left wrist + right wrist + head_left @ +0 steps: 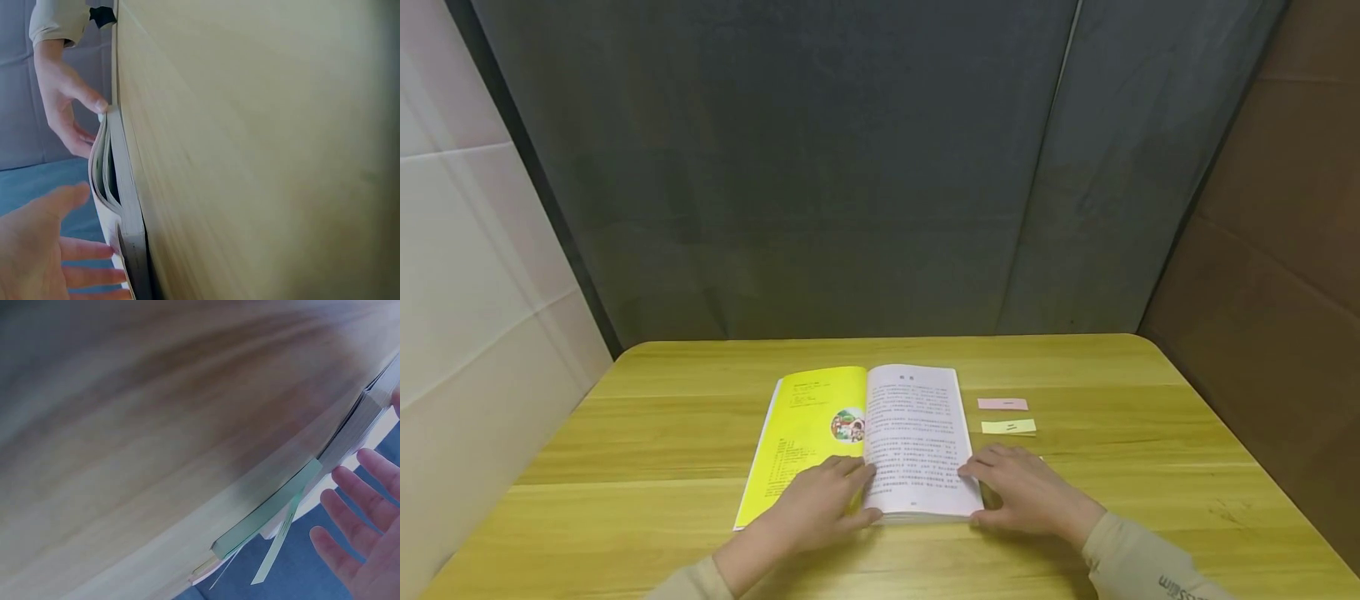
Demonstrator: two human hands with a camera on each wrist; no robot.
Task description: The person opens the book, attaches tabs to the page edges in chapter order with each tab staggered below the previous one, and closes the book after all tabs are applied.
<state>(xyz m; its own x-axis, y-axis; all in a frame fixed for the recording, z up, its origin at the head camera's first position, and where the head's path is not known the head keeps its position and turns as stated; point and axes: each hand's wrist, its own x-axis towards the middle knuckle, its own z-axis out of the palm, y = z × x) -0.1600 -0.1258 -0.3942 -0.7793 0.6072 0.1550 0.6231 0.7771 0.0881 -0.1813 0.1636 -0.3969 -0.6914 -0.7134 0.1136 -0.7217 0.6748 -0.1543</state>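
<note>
Left hand (824,500) and right hand (1024,490) are loosely spread, at the gutter and right edge of the book (917,437) laid open on the bench (655,425); if pressure is eased, it could be closed by its springiness, and the yellow strip (998,427) nudged by knuckles

Pink slip (992,404) with one dark stroke, yellow slip (996,427) with two just beside it, wood-grained bench (625,433) with rounded far corners, dark grey backdrop (812,167) behind, pale panel (467,250) left, brown panel (1277,208) right
</note>
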